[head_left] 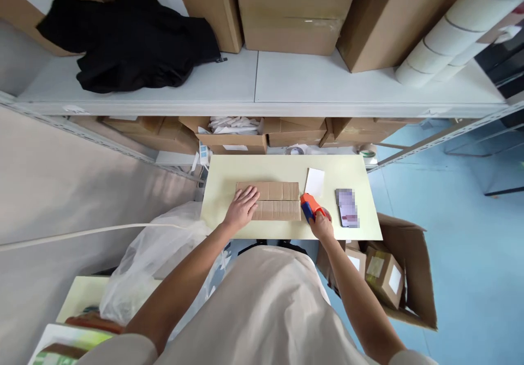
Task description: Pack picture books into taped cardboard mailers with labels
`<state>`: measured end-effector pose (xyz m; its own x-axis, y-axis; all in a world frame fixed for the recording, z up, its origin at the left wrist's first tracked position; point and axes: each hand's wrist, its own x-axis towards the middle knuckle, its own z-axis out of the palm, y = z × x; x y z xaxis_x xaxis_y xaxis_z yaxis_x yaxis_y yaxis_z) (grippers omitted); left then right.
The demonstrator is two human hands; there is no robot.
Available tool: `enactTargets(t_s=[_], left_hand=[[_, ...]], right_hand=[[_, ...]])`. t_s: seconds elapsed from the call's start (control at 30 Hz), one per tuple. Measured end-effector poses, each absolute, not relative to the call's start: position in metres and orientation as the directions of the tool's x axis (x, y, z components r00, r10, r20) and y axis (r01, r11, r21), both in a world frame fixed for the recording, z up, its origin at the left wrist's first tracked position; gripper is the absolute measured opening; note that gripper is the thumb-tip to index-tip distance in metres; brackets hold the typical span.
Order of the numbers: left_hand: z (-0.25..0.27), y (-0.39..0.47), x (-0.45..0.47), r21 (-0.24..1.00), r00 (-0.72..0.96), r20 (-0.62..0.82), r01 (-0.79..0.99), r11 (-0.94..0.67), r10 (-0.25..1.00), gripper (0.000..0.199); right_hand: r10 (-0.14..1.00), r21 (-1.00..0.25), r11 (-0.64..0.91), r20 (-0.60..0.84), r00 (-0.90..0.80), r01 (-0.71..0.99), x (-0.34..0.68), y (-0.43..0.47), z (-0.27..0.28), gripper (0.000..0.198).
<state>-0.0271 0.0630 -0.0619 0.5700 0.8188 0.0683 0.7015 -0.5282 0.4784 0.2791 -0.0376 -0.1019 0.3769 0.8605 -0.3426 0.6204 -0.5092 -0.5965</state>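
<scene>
A closed cardboard box (278, 201) lies on the pale yellow table (347, 174), its two top flaps meeting along a lengthwise seam. My left hand (244, 205) rests flat on the box's left end, fingers stretched out and slightly apart. In my right hand (322, 226) is an orange and blue tape dispenser (313, 204), gripped by its handle. The dispenser's head is at the right end of the box, by the seam; whether tape is stuck there I cannot make out. Just beyond it lies a white card (315, 181), and a phone (347, 208) sits to the right.
Above the table's far side runs a grey shelf (303, 84) with large cartons and a black garment (135, 43). An open carton (413, 267) holding smaller boxes stands at the lower right. Clear plastic wrapping (151, 256) bulges at the left. Tape rolls (367, 150) lie behind the table.
</scene>
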Motion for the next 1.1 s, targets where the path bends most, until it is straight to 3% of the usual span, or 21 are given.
enactTargets(t_s=[0.1, 0.17, 0.23, 0.4, 0.5, 0.63, 0.73, 0.8, 0.87, 1.1], left_hand=[[-0.061, 0.06, -0.026, 0.502, 0.574, 0.052, 0.693, -0.518, 0.817, 0.042], [-0.061, 0.056, -0.025, 0.525, 0.568, 0.059, 0.682, -0.509, 0.821, 0.041], [-0.061, 0.052, -0.024, 0.547, 0.557, 0.077, 0.67, -0.502, 0.827, 0.04], [-0.059, 0.046, -0.021, 0.605, 0.519, 0.12, 0.638, -0.477, 0.846, 0.038], [-0.05, 0.046, -0.018, 0.676, 0.483, 0.098, 0.61, -0.415, 0.87, 0.036], [-0.032, 0.048, -0.01, 0.867, 0.281, 0.01, 0.475, -0.148, 0.96, 0.035], [-0.022, 0.053, 0.002, 0.974, 0.111, -0.175, 0.165, 0.155, 0.978, 0.041], [-0.019, 0.059, 0.01, 0.925, 0.168, -0.363, -0.055, 0.376, 0.917, 0.044], [-0.018, 0.064, 0.016, 0.829, 0.279, -0.481, -0.161, 0.535, 0.831, 0.042], [-0.018, 0.062, 0.022, 0.684, 0.302, -0.567, -0.345, 0.643, 0.766, 0.02]], right_hand=[[0.883, -0.653, -0.457, -0.253, 0.395, 0.604, 0.307, -0.027, -0.062, 0.03], [0.907, -0.758, -0.349, -0.126, 0.401, 0.551, 0.318, -0.011, -0.025, 0.025], [0.952, -0.821, -0.209, -0.046, 0.303, 0.531, 0.313, 0.014, 0.01, 0.026], [0.979, -0.762, -0.084, -0.181, -0.088, 0.642, 0.254, 0.073, 0.045, 0.044], [0.959, -0.674, -0.03, -0.228, -0.169, 0.738, 0.234, 0.083, 0.034, 0.051], [0.957, -0.645, 0.008, -0.218, -0.194, 0.764, 0.24, 0.08, 0.023, 0.051], [0.954, -0.642, 0.056, -0.19, -0.23, 0.765, 0.246, 0.077, 0.021, 0.051], [0.955, -0.644, 0.068, -0.18, -0.237, 0.762, 0.247, 0.076, 0.02, 0.051], [0.958, -0.649, 0.06, -0.177, -0.227, 0.758, 0.246, 0.075, 0.018, 0.05], [0.969, -0.691, 0.053, -0.139, -0.205, 0.721, 0.249, 0.068, 0.014, 0.051]])
